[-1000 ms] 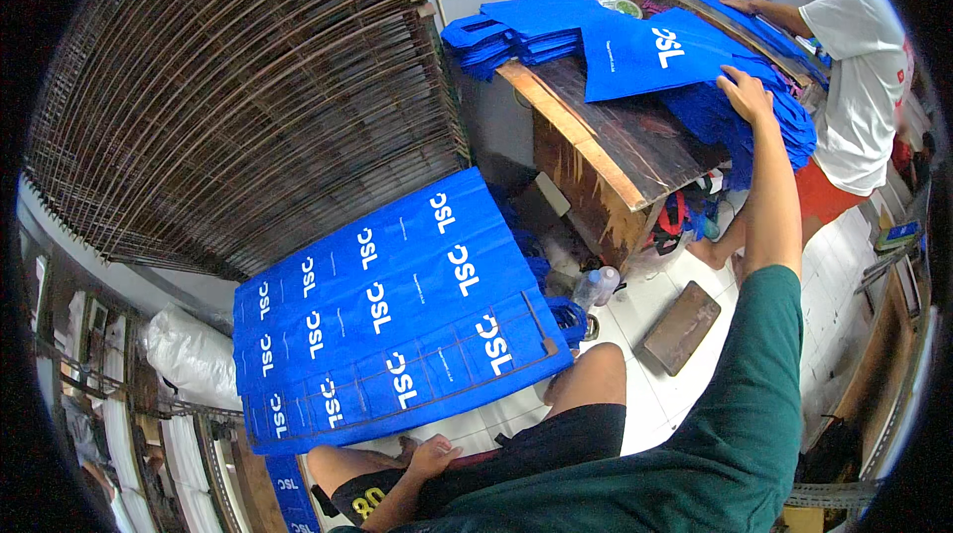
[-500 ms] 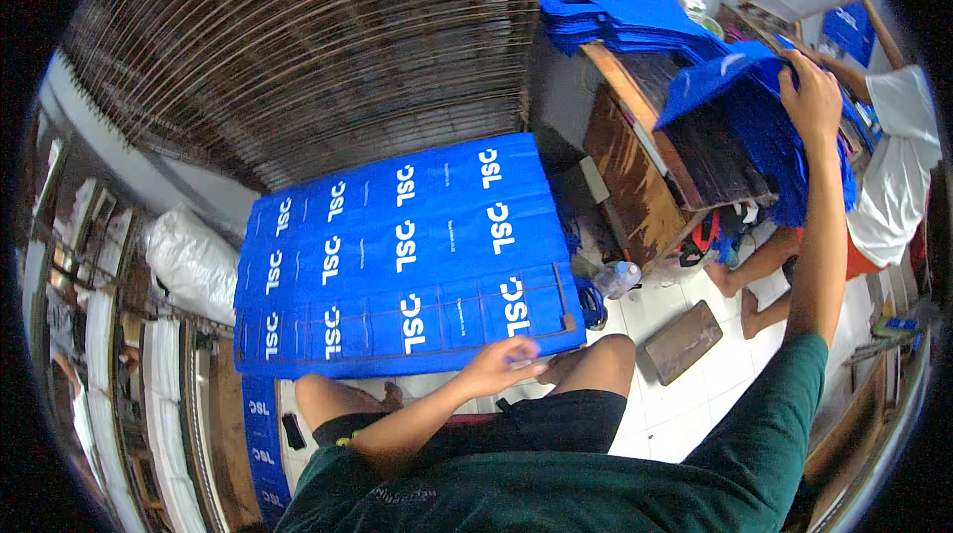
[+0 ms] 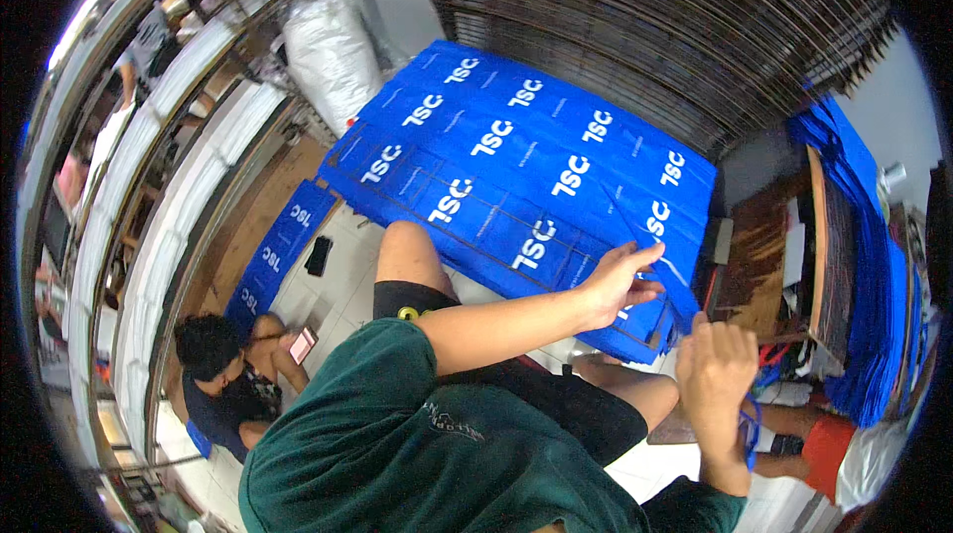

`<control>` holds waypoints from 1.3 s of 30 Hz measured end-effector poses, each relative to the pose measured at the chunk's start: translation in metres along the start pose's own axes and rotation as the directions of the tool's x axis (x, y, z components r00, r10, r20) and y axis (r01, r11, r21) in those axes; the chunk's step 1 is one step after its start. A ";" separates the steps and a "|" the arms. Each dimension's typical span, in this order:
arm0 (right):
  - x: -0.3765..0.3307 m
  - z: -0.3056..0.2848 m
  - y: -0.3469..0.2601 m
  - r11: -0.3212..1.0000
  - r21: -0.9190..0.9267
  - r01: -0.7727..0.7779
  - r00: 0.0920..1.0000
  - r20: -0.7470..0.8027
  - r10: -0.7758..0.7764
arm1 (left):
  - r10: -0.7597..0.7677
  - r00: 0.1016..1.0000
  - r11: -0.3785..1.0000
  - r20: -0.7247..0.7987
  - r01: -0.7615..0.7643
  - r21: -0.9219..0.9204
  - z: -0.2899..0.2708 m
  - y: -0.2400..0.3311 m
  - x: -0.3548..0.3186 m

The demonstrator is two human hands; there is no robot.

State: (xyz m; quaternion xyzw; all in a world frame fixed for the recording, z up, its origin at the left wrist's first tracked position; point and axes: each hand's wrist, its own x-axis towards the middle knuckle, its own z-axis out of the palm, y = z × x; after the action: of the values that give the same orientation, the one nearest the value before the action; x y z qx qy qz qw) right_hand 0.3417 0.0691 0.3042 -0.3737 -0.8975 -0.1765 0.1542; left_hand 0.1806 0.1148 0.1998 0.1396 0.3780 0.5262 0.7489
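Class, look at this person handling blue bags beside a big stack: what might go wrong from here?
1. The left hand pinches one blue bag at the corner of the large stack; pulling might drag neighbouring bags askew.
2. The right hand has a blue handle loop by its wrist, which may snag.
3. Blue bags overhang the wooden table and might slide off.
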 end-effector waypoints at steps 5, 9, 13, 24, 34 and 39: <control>0.017 0.032 -0.047 0.983 0.184 0.030 0.999 0.008 -0.032 | 0.066 0.976 0.995 -0.210 -0.049 0.082 -0.045 0.029 -0.009; 0.025 0.057 -0.076 0.937 0.335 -0.096 0.995 0.006 0.100 | 0.283 0.955 0.955 -0.090 -0.272 0.115 -0.063 0.067 -0.015; 0.038 0.097 -0.104 0.827 0.529 -0.191 0.950 -0.111 0.290 | 0.532 0.845 0.826 0.052 -0.531 0.187 -0.078 0.102 -0.015; 0.115 0.231 -0.169 0.469 0.838 -0.280 0.952 0.180 0.247 | 0.913 0.378 0.275 0.155 -0.848 0.452 -0.162 0.281 -0.096; 0.231 0.283 -0.240 0.845 0.506 0.174 0.984 -0.127 -0.126 | 0.922 0.014 0.305 -0.387 -0.643 0.702 -0.444 0.275 -0.112; 0.247 0.345 -0.278 0.912 0.410 0.011 0.962 0.245 -0.121 | 0.667 0.115 0.703 -0.736 -0.423 0.572 -0.588 0.211 -0.060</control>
State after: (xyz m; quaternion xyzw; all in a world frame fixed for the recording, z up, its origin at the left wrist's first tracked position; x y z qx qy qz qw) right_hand -0.0758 0.1875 0.0419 -0.3231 -0.9391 0.0594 0.1005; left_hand -0.3919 0.0359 -0.0441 0.0342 0.7002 0.7004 0.1340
